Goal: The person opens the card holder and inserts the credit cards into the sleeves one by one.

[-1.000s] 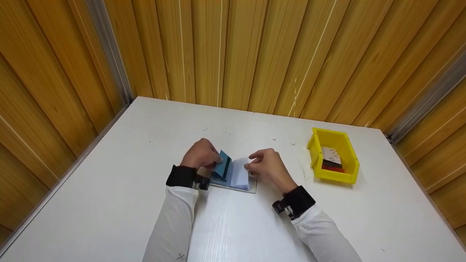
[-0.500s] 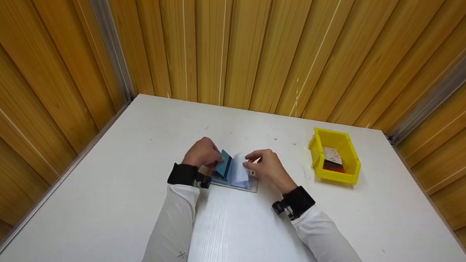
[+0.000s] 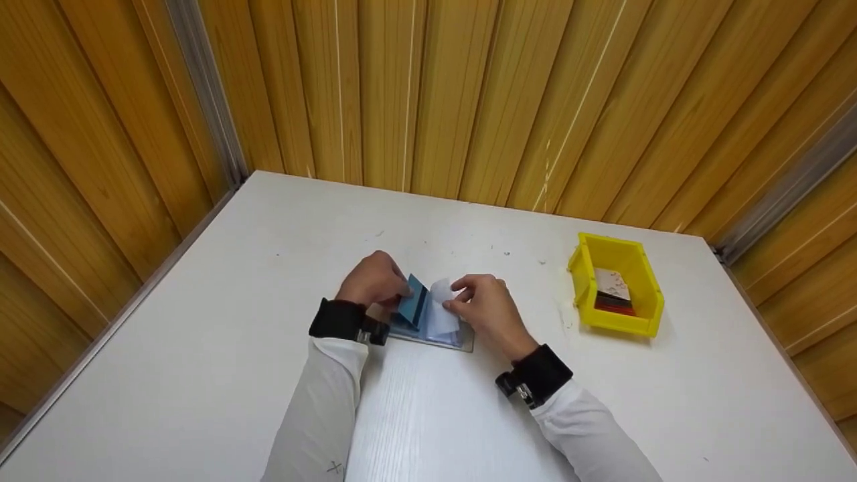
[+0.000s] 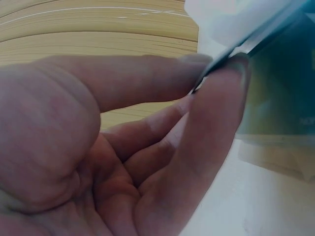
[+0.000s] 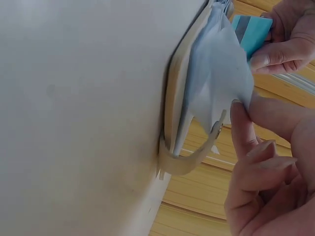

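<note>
In the head view, a card holder (image 3: 468,343) lies spread on the white table, with clear plastic sleeves inside. Its beige cover and snap strap (image 5: 186,163) show in the right wrist view. My left hand (image 3: 372,280) pinches a teal card (image 3: 409,306) with a dark stripe between thumb and finger, tilted over the holder's left part. With thumb and forefinger, my right hand (image 3: 492,306) pinches the edge of a translucent sleeve (image 3: 440,313), which bows upward off the others. The remaining right fingers are curled toward the palm.
On the right of the table stands a yellow bin (image 3: 619,325) holding a small stack of cards (image 3: 612,286), a pale patterned one on top. Wood-look panels (image 3: 442,100) close off the back and sides of the table (image 3: 201,335).
The sleeve in my right hand is lifted and bent further to the left, and the right hand has shifted slightly left with it. My left hand keeps holding the card in place.
</note>
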`<state>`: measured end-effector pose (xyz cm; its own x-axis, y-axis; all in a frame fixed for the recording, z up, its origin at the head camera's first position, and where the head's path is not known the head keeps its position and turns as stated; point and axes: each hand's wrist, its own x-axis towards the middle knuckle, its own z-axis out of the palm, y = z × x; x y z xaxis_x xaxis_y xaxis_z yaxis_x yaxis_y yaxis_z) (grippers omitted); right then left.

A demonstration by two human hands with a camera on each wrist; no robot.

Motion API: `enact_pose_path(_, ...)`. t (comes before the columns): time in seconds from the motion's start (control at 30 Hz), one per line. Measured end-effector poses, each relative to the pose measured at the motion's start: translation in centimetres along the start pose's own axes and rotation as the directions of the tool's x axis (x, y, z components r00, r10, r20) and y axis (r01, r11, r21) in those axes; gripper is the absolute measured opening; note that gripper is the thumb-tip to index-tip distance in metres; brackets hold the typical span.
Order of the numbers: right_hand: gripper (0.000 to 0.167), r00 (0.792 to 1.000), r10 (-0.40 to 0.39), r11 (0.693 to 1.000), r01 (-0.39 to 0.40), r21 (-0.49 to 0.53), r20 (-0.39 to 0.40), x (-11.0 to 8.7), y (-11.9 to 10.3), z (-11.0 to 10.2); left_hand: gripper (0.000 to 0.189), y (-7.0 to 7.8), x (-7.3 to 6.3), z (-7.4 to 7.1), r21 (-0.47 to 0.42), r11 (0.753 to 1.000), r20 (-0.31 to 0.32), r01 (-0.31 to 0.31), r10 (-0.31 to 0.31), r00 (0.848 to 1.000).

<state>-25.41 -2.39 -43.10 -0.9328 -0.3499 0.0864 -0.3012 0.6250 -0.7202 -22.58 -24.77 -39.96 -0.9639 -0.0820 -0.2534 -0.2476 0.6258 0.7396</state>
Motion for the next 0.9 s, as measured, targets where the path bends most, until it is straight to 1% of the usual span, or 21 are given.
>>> enact_pose_path(0.17, 0.006, 1.0, -0.009, 0.999, 0.008, -0.035, -0.027, 0.0, 0.1, 0.0, 0.012, -0.2, -0.1, 0.0, -0.006, 1.0, -0.019, -0.025, 0.024, 1.0)
enact_pose_path(0.27, 0.007, 1.0, -0.02, 0.999, 0.019, -0.049, -0.017, 0.0, 0.2, -0.1, 0.012, -0.4, -0.1, 0.0, -0.015, 0.999, -0.027, -0.029, 0.028, 0.999)
enact_pose_path(0.4, 0.008, 1.0, 0.028, 1.0, -0.028, -0.013, 0.015, 0.1, 0.3, -0.3, 0.011, -0.4, -0.1, 0.0, -0.015, 1.0, -0.019, -0.01, 0.01, 1.0)
enact_pose_path(0.63, 0.007, 0.991, 0.136, 0.988, -0.137, 0.077, 0.01, 0.5, 0.5, -0.7, 0.012, -0.3, 0.1, -0.4, -0.025, 0.999, 0.006, 0.022, -0.022, 1.0)
enact_pose_path(0.73, 0.008, 0.985, 0.167, 0.971, -0.173, 0.166, 0.05, 0.7, 0.6, -0.8, 0.012, -0.3, 0.1, -0.5, -0.023, 0.999, 0.016, 0.027, -0.026, 1.0)
enact_pose_path(0.83, 0.014, 0.974, 0.193, 0.939, -0.219, 0.264, 0.121, 0.8, 0.7, -0.9, 0.012, -0.3, 0.1, -0.4, -0.019, 0.999, 0.018, 0.032, -0.032, 0.999)
enact_pose_path(0.9, 0.02, 0.964, 0.206, 0.926, -0.248, 0.285, 0.17, 0.9, 0.7, -1.1, 0.011, -0.4, 0.2, -0.3, -0.02, 0.999, 0.015, 0.038, -0.038, 0.999)
